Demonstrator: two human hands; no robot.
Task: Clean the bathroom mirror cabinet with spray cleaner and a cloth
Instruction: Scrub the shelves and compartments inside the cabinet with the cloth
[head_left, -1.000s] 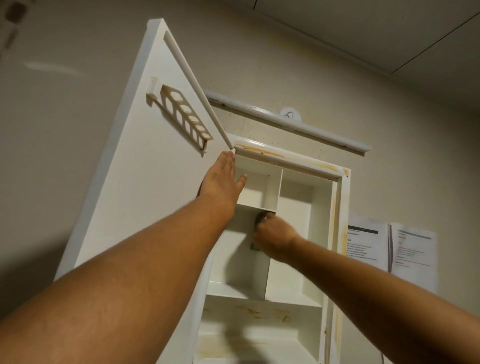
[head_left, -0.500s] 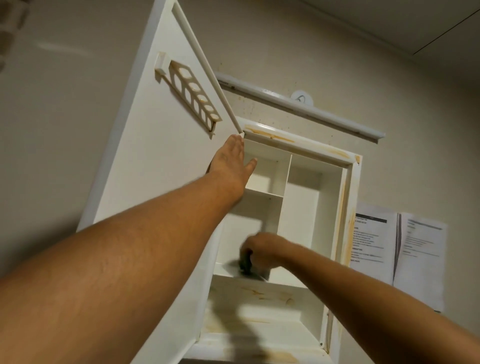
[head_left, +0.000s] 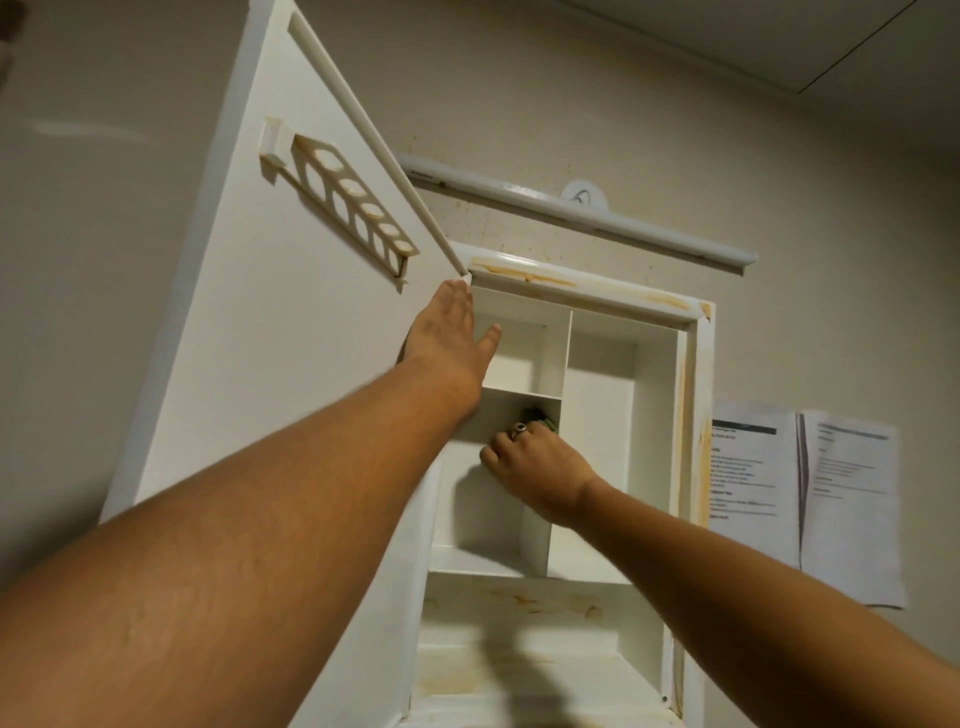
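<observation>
The white mirror cabinet (head_left: 696, 395) hangs on the wall with its door (head_left: 291, 332) swung wide to the left. My left hand (head_left: 449, 338) lies flat, fingers together, against the door's inner face near the top hinge corner. My right hand (head_left: 540, 467) is inside the left middle compartment, pressed against the vertical divider. It is closed on a dark green cloth (head_left: 540, 418), of which only a small part shows above the fingers. A ring sits on one finger. No spray bottle is in view.
A holder with several round holes (head_left: 353, 208) is fixed to the door's inside. Yellow-brown stains mark the cabinet's top frame (head_left: 524, 275) and the lower shelf (head_left: 519, 603). A tube light (head_left: 597, 218) runs above. Printed sheets (head_left: 810, 499) hang on the wall at right.
My right hand with the cloth went down to the bottom of the compartment and has come back up near the small shelf. My left hand stayed on the door.
</observation>
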